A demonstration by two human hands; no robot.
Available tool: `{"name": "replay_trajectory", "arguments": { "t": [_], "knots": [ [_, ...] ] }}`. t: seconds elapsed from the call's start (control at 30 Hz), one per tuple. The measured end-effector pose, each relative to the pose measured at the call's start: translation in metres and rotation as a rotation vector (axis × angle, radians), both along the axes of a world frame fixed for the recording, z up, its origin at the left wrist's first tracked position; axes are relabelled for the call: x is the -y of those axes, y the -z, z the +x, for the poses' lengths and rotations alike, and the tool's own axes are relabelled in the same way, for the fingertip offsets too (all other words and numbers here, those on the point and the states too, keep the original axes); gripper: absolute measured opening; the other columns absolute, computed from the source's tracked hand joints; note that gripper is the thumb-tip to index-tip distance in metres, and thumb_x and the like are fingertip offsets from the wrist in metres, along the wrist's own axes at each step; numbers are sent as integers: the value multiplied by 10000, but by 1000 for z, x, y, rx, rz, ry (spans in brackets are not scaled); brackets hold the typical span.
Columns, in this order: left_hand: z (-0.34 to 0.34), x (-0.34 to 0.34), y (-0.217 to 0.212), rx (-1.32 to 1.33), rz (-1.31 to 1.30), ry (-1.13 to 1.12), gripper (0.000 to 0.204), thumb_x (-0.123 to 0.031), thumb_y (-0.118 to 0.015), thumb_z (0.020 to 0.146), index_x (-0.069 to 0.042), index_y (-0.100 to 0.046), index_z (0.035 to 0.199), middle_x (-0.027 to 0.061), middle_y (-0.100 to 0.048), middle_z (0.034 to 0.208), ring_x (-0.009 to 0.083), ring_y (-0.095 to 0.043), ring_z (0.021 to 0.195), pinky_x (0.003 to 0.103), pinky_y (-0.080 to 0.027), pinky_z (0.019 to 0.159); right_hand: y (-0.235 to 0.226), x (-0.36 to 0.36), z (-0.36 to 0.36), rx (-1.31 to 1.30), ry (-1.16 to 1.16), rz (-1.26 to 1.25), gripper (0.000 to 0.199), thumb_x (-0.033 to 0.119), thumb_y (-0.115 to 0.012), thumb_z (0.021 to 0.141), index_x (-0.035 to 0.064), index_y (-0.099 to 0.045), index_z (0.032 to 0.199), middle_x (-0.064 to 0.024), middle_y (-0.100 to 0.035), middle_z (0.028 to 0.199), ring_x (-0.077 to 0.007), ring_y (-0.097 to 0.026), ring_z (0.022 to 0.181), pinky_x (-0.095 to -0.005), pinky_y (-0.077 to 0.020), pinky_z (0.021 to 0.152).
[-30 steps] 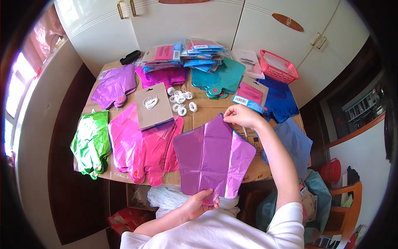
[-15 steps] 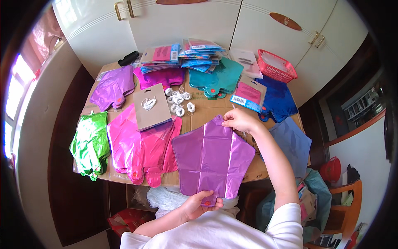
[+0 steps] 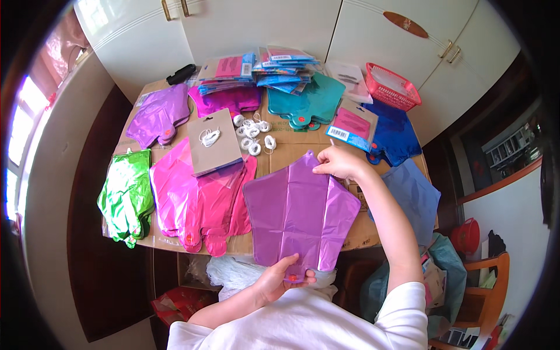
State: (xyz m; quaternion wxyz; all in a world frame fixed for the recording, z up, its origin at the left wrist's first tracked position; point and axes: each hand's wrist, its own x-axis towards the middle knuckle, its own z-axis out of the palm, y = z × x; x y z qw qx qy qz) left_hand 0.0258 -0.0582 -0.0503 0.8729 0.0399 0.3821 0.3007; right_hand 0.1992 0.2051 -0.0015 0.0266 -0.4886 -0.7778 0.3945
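Observation:
A flat purple foil balloon with fold creases is spread between my hands over the near edge of the table. My left hand grips its bottom tab, which bears a red spot, with the thumb on top and fingers beneath. My right hand pinches the balloon's upper right edge. A thin pale stick pokes out by the right fingers; most of it is hidden by the hand. To the left of the balloon lie pink foil balloons, and a card with a white string coil rests on them.
On the cardboard-covered table are white string coils, green foil, lilac foil, teal foil and blue foil. Stacked packets and a pink basket stand at the back. A chair is at right.
The balloon's top point has risen slightly in the picture. My hands keep the same grips, and the whole view has shifted a little.

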Motion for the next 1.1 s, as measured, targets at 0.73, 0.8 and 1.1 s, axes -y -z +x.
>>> {"name": "replay_trajectory", "arguments": {
  "t": [0.73, 0.8, 1.1],
  "knots": [
    [-1, 9, 0, -61, 53, -44, 206, -197, -425, 999, -26, -537, 1024, 122, -639, 863, 226, -633, 747, 400, -531, 781, 0, -1, -1, 76, -72, 131, 250, 191, -702, 786, -3, -586, 679, -95, -512, 560, -153, -485, 544, -353, -374, 527],
    [0, 10, 1, -91, 47, -54, 194, -197, -440, 995, -32, -538, 1023, 120, -637, 853, 225, -628, 736, 397, -528, 770, -3, -3, -2, 113, -97, 113, 244, 192, -698, 798, 4, -587, 689, -59, -495, 549, -116, -458, 542, -336, -362, 518],
    [2, 10, 6, -31, 36, -77, 183, -146, -436, 962, -1, -547, 975, 123, -632, 840, 242, -619, 733, 394, -520, 765, 6, -4, -10, -205, 135, -55, 307, 287, -676, 853, -7, -629, 926, -50, -625, 750, -112, -559, 690, -275, -443, 602]
  ]
}}
